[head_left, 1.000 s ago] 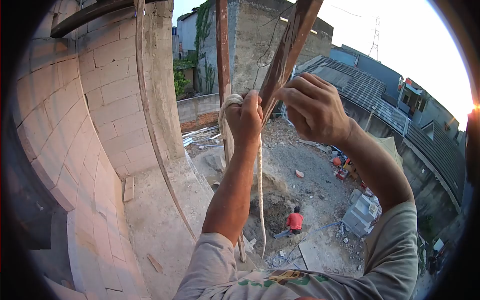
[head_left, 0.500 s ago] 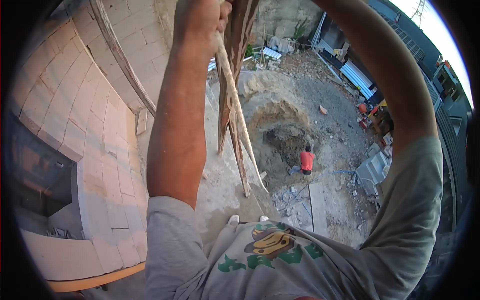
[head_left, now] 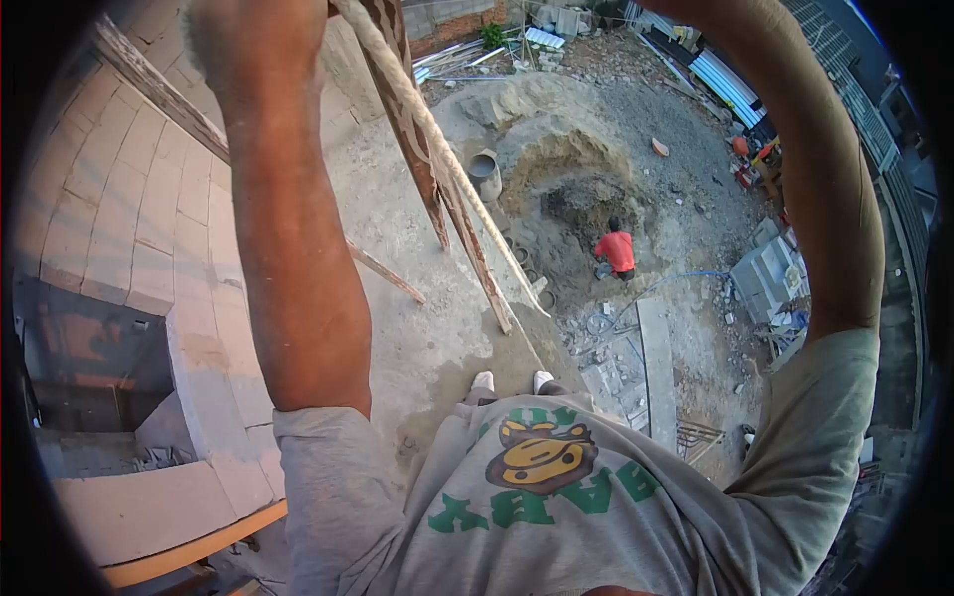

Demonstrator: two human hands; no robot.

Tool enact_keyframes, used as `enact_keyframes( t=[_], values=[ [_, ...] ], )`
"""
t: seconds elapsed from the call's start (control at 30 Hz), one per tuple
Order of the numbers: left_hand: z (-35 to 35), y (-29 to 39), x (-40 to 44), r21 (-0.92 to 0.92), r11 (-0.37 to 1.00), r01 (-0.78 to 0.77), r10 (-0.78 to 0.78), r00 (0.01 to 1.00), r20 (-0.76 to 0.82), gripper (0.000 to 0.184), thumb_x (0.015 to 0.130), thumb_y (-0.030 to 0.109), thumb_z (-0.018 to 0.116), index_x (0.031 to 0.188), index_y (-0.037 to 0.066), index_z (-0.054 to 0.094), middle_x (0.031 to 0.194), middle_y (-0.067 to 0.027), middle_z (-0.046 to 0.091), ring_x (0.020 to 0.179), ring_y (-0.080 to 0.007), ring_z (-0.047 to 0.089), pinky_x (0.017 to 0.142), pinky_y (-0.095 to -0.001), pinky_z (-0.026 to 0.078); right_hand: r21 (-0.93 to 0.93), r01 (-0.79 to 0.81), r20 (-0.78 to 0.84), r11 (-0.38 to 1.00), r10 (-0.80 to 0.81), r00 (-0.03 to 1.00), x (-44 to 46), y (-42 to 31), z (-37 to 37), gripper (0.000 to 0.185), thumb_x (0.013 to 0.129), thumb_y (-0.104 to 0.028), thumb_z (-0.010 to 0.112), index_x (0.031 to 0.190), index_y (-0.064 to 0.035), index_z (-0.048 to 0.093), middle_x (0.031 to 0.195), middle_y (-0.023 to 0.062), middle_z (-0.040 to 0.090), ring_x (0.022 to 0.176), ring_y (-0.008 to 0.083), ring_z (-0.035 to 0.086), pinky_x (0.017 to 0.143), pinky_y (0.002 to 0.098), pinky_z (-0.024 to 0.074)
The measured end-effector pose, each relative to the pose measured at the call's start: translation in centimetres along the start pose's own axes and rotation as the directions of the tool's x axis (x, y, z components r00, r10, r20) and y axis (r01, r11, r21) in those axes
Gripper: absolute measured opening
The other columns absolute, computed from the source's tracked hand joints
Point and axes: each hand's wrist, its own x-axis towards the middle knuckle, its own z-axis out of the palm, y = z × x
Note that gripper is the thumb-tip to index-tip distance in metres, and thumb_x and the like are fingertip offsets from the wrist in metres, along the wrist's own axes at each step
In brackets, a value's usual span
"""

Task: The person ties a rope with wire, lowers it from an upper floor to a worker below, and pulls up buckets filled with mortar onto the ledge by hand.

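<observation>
My left hand (head_left: 260, 40) is raised at the top left, smeared by motion, with its fingers hidden or cut off by the upper edge. A thick, pale, crusted rope (head_left: 437, 139) slants down just right of it; contact between them cannot be made out. Alongside the rope run weathered wooden posts (head_left: 409, 109) that reach down to the slab. My right forearm (head_left: 820, 129) arches up at the right, and its hand is beyond the top of the view. Past the posts is a grey bucket (head_left: 484, 177) with a dark opening.
My feet (head_left: 543, 381) are near the edge of a raised concrete slab (head_left: 393, 204). Far below, a person in a red shirt (head_left: 616, 250) bends beside a sand pile (head_left: 556, 129). A block wall (head_left: 204, 348) with an opening stands left. A long board (head_left: 656, 368) lies below.
My left hand has moved left, away from where it was closed around the rope. The view has shifted; the bucket has come into sight beside the posts.
</observation>
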Motion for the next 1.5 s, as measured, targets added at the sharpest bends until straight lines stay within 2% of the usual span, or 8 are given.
enact_keyframes(
  t=[0.07,0.13,0.4,0.67,0.9,0.97,1.13,1.5],
  values=[
    [-0.5,-0.9,0.4,-0.080,0.992,0.093,-0.090,0.995,0.030,0.022,0.086,0.023,0.059,0.083,0.001,0.057,0.063,-0.0084,0.060,0.047,-0.0157,0.058,0.048,-0.0248,0.045,-0.016,-0.216,0.109,0.976,0.217,0.970,0.1,-1.1,-1.0,0.019,0.089,-0.013,0.050,0.076,-0.0005,0.055,0.074,0.0192,0.059,0.072,0.0347,0.060,0.064,0.0437,0.0460],
    [-1.4,-1.7,0.8,-0.222,0.959,0.176,-0.152,0.981,0.124,0.023,0.084,0.021,0.062,0.088,-0.001,0.057,0.072,-0.0145,0.064,0.057,-0.0211,0.064,0.053,-0.0302,0.052,-0.097,-0.127,0.039,0.987,0.132,0.991,-2.0,1.8,1.2,0.024,0.092,-0.017,0.052,0.115,-0.0106,0.054,0.093,0.0123,0.064,0.079,0.0215,0.065,0.066,0.0370,0.0519],
    [0.0,-1.2,2.8,-0.611,0.770,0.186,-0.209,0.977,0.033,0.022,0.082,0.017,0.064,0.087,-0.002,0.057,0.073,-0.0149,0.065,0.056,-0.0217,0.063,0.052,-0.0302,0.052,-0.369,-0.321,-0.090,0.872,0.310,0.946,1.0,1.5,1.0,0.019,0.090,-0.012,0.048,0.103,-0.0130,0.061,0.070,0.0104,0.065,0.053,0.0210,0.061,0.050,0.0379,0.0450],
    [0.7,0.7,1.0,-0.501,0.856,0.130,-0.121,0.991,0.050,0.025,0.088,0.019,0.060,0.101,-0.002,0.057,0.081,-0.0122,0.067,0.066,-0.0146,0.065,0.058,-0.0247,0.050,-0.350,-0.265,0.274,0.899,0.368,0.889,0.0,-5.2,-5.3,0.018,0.080,-0.006,0.054,0.093,-0.0030,0.066,0.066,0.0101,0.065,0.057,0.0185,0.063,0.049,0.0326,0.0487],
    [1.4,-0.6,0.7,-0.065,0.986,-0.152,0.145,0.984,-0.103,0.024,0.087,0.020,0.060,0.078,-0.002,0.065,0.068,-0.0072,0.065,0.055,-0.0106,0.061,0.050,-0.0238,0.046,-0.465,0.406,0.538,0.787,-0.113,0.835,9.5,-14.0,-9.4,0.004,0.072,-0.005,0.067,0.075,-0.0051,0.069,0.070,0.0085,0.066,0.064,0.0192,0.065,0.056,0.0347,0.0516],
    [1.9,-0.5,0.2,-0.350,0.934,0.075,-0.092,0.995,-0.031,0.029,0.088,0.024,0.062,0.085,-0.005,0.065,0.069,-0.0069,0.066,0.056,-0.0100,0.061,0.051,-0.0244,0.048,-0.600,0.544,0.626,0.587,-0.079,0.776,13.6,-16.3,-9.3,0.004,0.074,-0.007,0.065,0.075,-0.0066,0.069,0.074,0.0085,0.067,0.068,0.0194,0.065,0.058,0.0360,0.0517],
    [3.6,-2.8,1.0,-0.219,0.959,-0.178,0.137,0.972,-0.189,0.040,0.087,0.024,0.063,0.113,-0.006,0.060,0.070,-0.0075,0.066,0.059,-0.0103,0.062,0.052,-0.0237,0.048,-0.669,0.463,0.591,0.582,0.038,0.806,21.7,-13.2,-5.5,0.016,0.070,-0.019,0.071,0.084,-0.0111,0.072,0.094,0.0096,0.069,0.089,0.0245,0.066,0.071,0.0364,0.0524],
    [-0.3,-1.1,1.3,0.284,0.861,-0.421,0.469,0.875,-0.124,0.024,0.080,0.023,0.068,0.094,0.003,0.068,0.087,-0.0059,0.057,0.089,-0.0227,0.054,0.076,-0.0374,0.045,-0.681,0.320,0.572,0.659,0.205,0.794,23.8,-9.5,-3.4,0.021,0.071,-0.022,0.070,0.090,-0.0126,0.071,0.100,0.0074,0.067,0.100,0.0236,0.060,0.083,0.0386,0.0432]
  ],
)
